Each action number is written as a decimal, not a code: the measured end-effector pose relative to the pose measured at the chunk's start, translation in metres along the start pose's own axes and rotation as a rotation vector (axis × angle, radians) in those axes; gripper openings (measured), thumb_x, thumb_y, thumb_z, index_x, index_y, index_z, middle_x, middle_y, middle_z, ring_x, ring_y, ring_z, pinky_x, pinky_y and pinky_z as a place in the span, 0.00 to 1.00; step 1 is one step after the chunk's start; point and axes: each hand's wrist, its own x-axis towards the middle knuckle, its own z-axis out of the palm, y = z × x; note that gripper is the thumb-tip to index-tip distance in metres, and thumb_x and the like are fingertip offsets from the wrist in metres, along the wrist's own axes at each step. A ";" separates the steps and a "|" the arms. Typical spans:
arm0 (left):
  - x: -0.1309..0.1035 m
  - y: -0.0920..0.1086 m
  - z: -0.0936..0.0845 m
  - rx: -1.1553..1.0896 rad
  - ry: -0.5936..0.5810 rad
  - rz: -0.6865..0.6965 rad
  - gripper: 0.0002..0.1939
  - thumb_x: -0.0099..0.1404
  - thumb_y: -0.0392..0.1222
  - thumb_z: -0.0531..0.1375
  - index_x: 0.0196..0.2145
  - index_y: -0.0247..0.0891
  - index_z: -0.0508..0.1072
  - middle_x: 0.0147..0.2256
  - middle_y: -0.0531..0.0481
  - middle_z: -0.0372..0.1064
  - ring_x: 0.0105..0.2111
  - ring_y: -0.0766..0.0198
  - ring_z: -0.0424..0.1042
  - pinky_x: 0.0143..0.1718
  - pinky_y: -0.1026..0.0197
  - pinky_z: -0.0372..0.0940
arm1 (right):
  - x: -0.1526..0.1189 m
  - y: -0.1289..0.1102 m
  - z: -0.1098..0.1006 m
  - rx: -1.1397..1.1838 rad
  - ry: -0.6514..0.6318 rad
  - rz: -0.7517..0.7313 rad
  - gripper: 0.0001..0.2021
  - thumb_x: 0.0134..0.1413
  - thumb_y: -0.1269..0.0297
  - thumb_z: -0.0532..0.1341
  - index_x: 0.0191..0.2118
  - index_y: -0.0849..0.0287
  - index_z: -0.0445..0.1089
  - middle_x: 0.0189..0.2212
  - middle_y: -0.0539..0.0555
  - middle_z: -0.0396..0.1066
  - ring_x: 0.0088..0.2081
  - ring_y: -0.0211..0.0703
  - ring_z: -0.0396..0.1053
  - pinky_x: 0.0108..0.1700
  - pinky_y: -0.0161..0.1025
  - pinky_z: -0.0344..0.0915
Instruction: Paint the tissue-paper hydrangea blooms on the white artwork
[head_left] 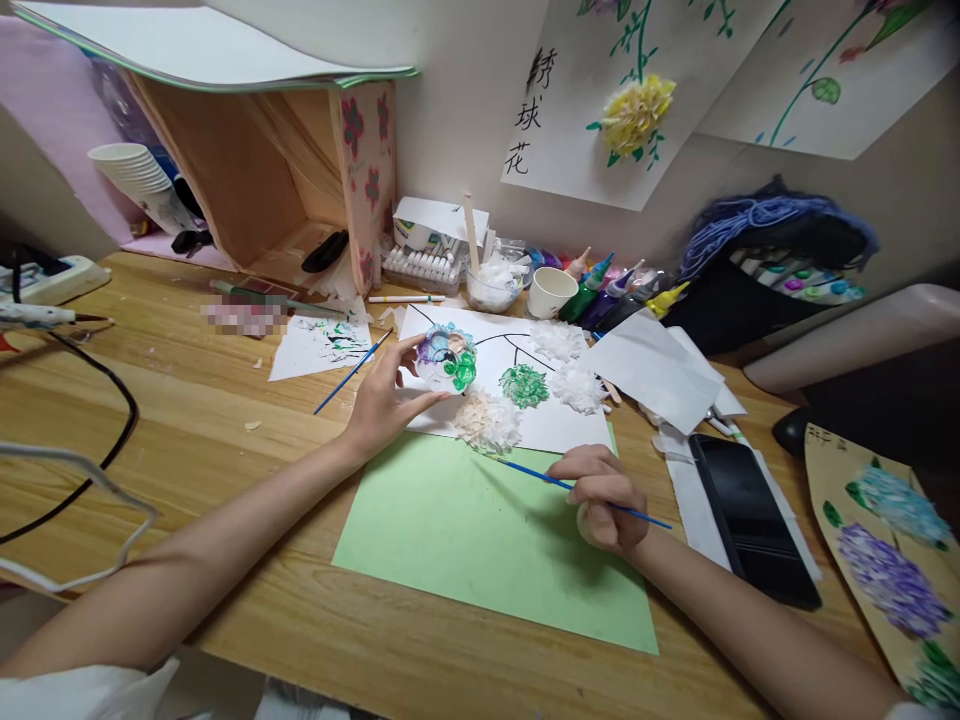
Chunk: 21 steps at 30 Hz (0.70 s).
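Left hand grips palette, right hand paintbrush; between, a cream flower, perhaps touching the bristles.

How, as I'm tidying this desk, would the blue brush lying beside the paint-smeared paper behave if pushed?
The blue brush would probably roll, since its slim handle looks round. It is likely light, being so thin, and probably stiff, since it lies straight.

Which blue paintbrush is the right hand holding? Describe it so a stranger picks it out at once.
On the brown wooden table, find the pale green rectangular paper sheet. Over it, the right hand holds the thin blue paintbrush, its tip near a cream-and-white ruffled flower. Unlike the other blue brush, lying on the wood, this one is held.
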 end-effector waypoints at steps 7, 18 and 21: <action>0.000 -0.001 0.000 -0.001 -0.002 0.001 0.35 0.55 0.52 0.67 0.57 0.40 0.62 0.45 0.45 0.70 0.37 0.63 0.69 0.38 0.61 0.65 | 0.025 -0.010 0.000 -0.067 -0.072 -0.204 0.11 0.66 0.66 0.45 0.34 0.56 0.62 0.26 0.55 0.73 0.29 0.40 0.67 0.29 0.37 0.67; 0.001 -0.001 0.000 0.003 -0.001 0.011 0.35 0.55 0.52 0.67 0.57 0.39 0.62 0.45 0.46 0.70 0.38 0.63 0.68 0.37 0.62 0.65 | 0.027 -0.012 0.003 -0.059 -0.089 -0.195 0.10 0.63 0.71 0.46 0.36 0.56 0.62 0.27 0.55 0.72 0.29 0.41 0.67 0.29 0.37 0.67; 0.000 0.000 0.000 0.001 -0.002 0.013 0.35 0.55 0.52 0.67 0.57 0.39 0.62 0.45 0.45 0.70 0.38 0.62 0.69 0.37 0.62 0.65 | 0.028 -0.013 0.002 -0.029 -0.096 -0.182 0.10 0.63 0.70 0.46 0.36 0.55 0.63 0.26 0.55 0.72 0.28 0.42 0.67 0.29 0.38 0.67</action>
